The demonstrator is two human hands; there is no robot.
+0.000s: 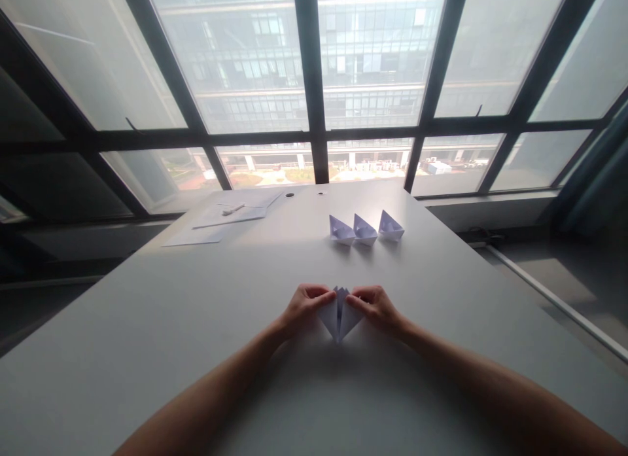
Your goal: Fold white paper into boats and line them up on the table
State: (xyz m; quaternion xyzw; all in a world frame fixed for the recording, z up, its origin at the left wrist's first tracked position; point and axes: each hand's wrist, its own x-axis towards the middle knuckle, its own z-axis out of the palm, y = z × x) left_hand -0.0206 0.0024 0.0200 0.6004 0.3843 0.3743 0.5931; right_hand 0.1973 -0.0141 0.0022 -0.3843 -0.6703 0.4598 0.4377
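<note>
A folded white paper (338,318) is held just above the middle of the white table (220,299), its pointed end toward me and a gap running down its centre. My left hand (307,305) pinches its left upper corner between thumb and fingers. On the opposite corner, my right hand (377,307) has the same kind of pinch. Beyond my hands, three folded paper boats stand in a row: a left one (342,232), a middle one (365,231) and a right one (391,228).
Flat white sheets (235,215) lie at the table's far left, with a small white object (233,210) on them. Two round holes are near the far edge. Large windows (255,57) with dark frames rise behind the table.
</note>
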